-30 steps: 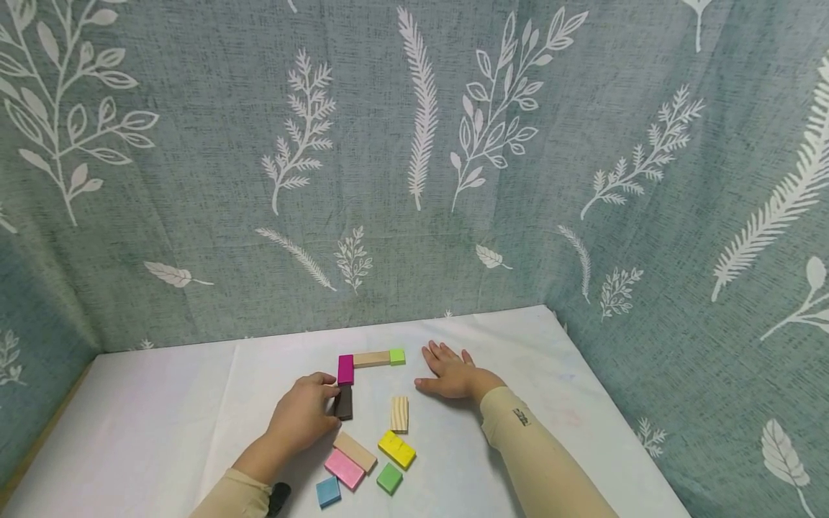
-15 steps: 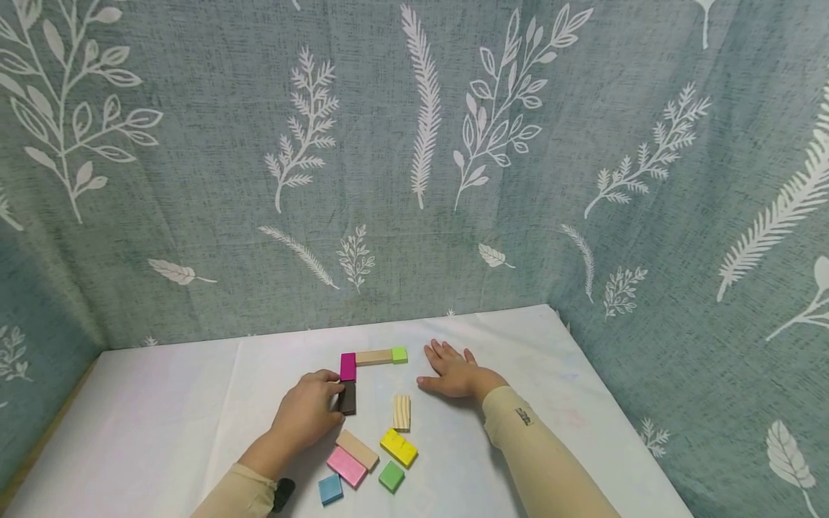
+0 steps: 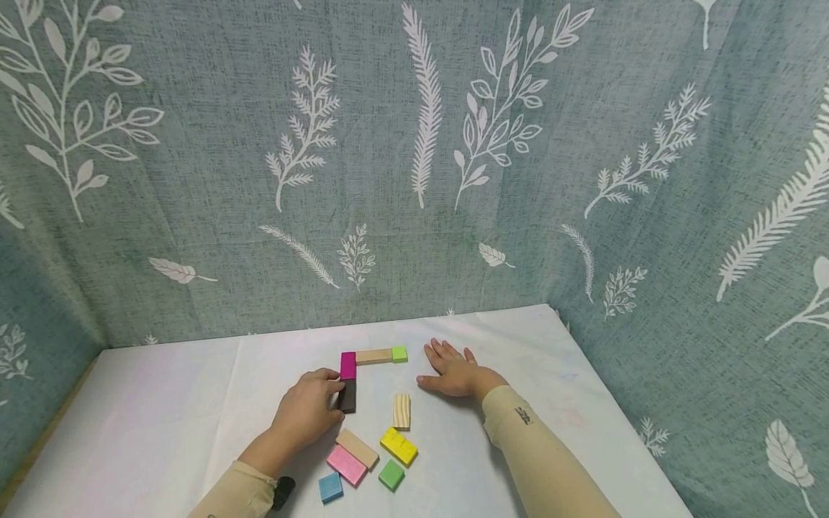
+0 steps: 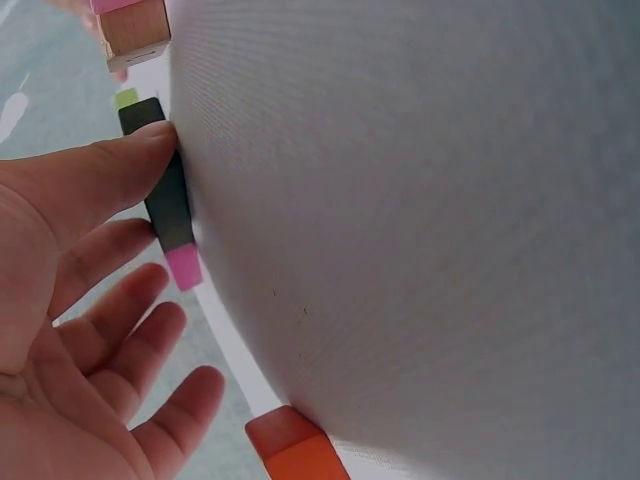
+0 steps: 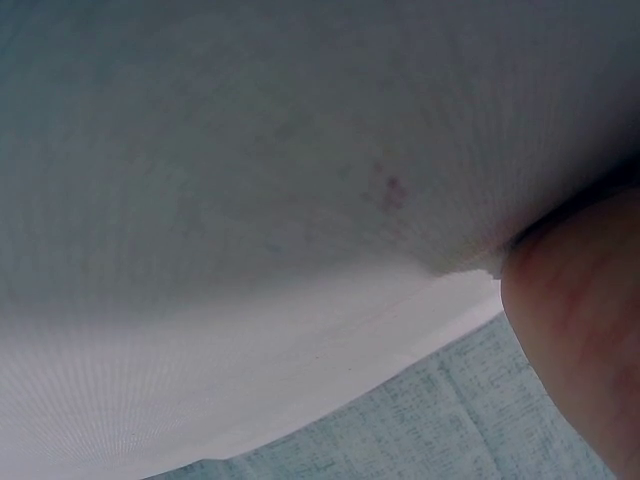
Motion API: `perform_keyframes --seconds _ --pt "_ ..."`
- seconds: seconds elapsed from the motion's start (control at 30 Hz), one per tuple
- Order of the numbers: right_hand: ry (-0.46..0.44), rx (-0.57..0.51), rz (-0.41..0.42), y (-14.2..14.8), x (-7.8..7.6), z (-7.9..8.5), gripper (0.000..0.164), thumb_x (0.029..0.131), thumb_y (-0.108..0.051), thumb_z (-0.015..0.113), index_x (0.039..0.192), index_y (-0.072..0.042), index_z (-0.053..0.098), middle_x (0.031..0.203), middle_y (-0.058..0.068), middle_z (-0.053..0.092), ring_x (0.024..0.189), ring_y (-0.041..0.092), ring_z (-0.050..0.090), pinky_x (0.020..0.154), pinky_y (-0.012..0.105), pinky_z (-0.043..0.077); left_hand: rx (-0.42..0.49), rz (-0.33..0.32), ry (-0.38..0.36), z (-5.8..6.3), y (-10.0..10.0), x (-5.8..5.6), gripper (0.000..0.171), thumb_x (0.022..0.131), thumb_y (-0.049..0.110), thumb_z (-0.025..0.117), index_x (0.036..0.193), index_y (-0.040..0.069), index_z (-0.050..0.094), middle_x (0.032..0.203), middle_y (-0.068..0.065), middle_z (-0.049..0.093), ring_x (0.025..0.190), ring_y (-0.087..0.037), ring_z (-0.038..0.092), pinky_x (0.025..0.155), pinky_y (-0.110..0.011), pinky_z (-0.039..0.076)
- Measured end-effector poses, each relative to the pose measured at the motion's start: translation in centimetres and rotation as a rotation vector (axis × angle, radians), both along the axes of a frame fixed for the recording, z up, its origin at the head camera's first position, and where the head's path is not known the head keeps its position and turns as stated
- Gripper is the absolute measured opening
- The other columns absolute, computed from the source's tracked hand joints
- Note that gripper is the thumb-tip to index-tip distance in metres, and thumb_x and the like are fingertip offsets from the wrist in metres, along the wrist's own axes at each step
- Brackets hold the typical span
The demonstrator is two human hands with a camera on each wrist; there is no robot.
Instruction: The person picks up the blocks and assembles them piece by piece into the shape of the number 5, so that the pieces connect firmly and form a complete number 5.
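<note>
In the head view my left hand [image 3: 307, 410] pinches a dark brown block [image 3: 347, 396] between thumb and index finger. The left wrist view shows its thumb [image 4: 155, 145] at one end of that block, the other fingers spread loosely. The dark block lies end to end with a magenta block [image 3: 347, 365]. From there a plain wooden block [image 3: 374, 357] runs right to a lime green cube [image 3: 399, 354], forming a corner. My right hand [image 3: 453, 371] rests flat on the table, fingers spread, to the right of the lime cube.
Nearer me on the white tabletop [image 3: 162, 403] lie a striped wooden block [image 3: 401, 411], a yellow block [image 3: 398, 446], a green cube [image 3: 391, 475], a plain block [image 3: 358, 449], a pink block [image 3: 346, 465] and a blue cube [image 3: 330, 488]. An orange block [image 4: 300, 450] appears in the left wrist view.
The dark brown block has shifted slightly away from me, squarer against the magenta block, with my left hand on it. My right hand has stayed in place.
</note>
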State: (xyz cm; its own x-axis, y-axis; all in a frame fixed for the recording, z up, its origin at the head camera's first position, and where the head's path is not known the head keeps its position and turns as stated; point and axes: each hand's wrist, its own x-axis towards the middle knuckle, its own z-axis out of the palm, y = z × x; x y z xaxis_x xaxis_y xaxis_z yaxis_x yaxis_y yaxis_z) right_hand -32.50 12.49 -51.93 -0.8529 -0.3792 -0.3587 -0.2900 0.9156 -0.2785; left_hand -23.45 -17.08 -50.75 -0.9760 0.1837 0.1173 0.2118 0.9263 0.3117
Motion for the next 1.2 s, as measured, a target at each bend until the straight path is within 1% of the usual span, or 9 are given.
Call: perform_keyframes --seconds 0.33,0.47,0.67,0.77,0.87,0.93,1.03,1.1,1.2 --pt "0.0 -0.015 -0.008 0.3 0.2 -0.4 0.088 0.096 -0.072 0.04 0.163 -0.021 0.015 0.172 -0.001 0.009 0.159 0.02 0.004 0.127 0.056 0.002 -0.008 -0.022 0.002 0.0 0.0 -0.3 0.054 0.071 0.024 0.091 0.119 0.006 0.074 0.13 -0.011 0.066 0.121 -0.033 0.062 0.098 -0.052 0.054" --pt "-0.002 -0.004 0.0 0.2 0.1 -0.4 0.089 0.096 -0.073 0.039 0.164 -0.022 0.013 0.172 -0.002 0.006 0.159 0.019 0.003 0.127 0.056 0.0 -0.004 -0.037 0.038 0.6 -0.4 -0.6 0.047 0.079 0.023 0.084 0.121 0.005 0.073 0.132 -0.013 0.065 0.122 -0.035 0.062 0.098 -0.053 0.054" --pt "0.009 0.033 0.018 0.1 -0.2 0.1 0.09 0.095 -0.071 0.043 0.164 -0.021 0.013 0.172 0.0 0.006 0.159 0.02 0.003 0.127 0.056 0.002 0.028 -0.027 0.084 2.0 -0.8 -2.5 0.037 0.089 0.015 0.075 0.123 0.004 0.072 0.131 -0.015 0.065 0.119 -0.04 0.062 0.094 -0.056 0.054" --pt "0.005 0.071 0.014 0.3 -0.1 0.7 0.091 0.094 -0.071 0.047 0.163 -0.021 0.016 0.172 -0.001 0.009 0.159 0.02 0.006 0.127 0.056 0.006 0.034 -0.045 0.036 2.2 -0.5 -3.6 0.035 0.089 0.02 0.077 0.121 0.006 0.074 0.127 -0.013 0.068 0.119 -0.039 0.062 0.094 -0.055 0.054" --pt "0.023 0.11 0.004 -0.3 0.2 1.8 0.087 0.093 -0.071 0.05 0.161 -0.021 0.026 0.169 0.0 0.022 0.157 0.021 0.019 0.127 0.052 0.018 0.026 -0.064 -0.027 2.0 -0.2 -4.2 0.029 0.087 0.022 0.08 0.113 0.01 0.077 0.12 -0.009 0.072 0.115 -0.036 0.065 0.093 -0.053 0.056" --pt "0.094 0.134 0.018 -1.3 0.8 2.9 0.08 0.094 -0.068 0.053 0.157 -0.02 0.039 0.161 0.001 0.04 0.15 0.02 0.038 0.121 0.047 0.034 0.008 -0.076 -0.054 1.9 -0.1 -4.4 0.026 0.085 0.022 0.082 0.108 0.012 0.079 0.115 -0.008 0.074 0.111 -0.033 0.066 0.091 -0.051 0.056" --pt "0.248 0.149 0.086 -3.5 2.6 4.1 0.065 0.094 -0.062 0.058 0.145 -0.021 0.056 0.14 0.001 0.063 0.128 0.019 0.061 0.103 0.041 0.053 -0.037 -0.093 -0.068 1.6 0.1 -4.5 0.022 0.083 0.022 0.083 0.103 0.012 0.08 0.108 -0.006 0.075 0.104 -0.03 0.069 0.088 -0.05 0.058" --pt "0.332 0.162 0.169 -4.8 4.4 4.4 0.059 0.093 -0.06 0.061 0.14 -0.024 0.062 0.129 -0.002 0.069 0.115 0.018 0.066 0.093 0.038 0.057 -0.07 -0.108 -0.051 1.4 0.1 -4.5 0.017 0.083 0.02 0.083 0.097 0.012 0.081 0.102 -0.004 0.076 0.098 -0.028 0.069 0.085 -0.048 0.058" --pt "0.35 0.192 0.274 -5.9 7.0 4.0 0.063 0.09 -0.064 0.064 0.141 -0.029 0.06 0.138 -0.003 0.064 0.122 0.017 0.062 0.098 0.04 0.054 -0.109 -0.129 -0.003 1.3 0.4 -4.8 0.01 0.082 0.019 0.083 0.09 0.014 0.082 0.095 -0.001 0.077 0.092 -0.026 0.07 0.082 -0.046 0.059"
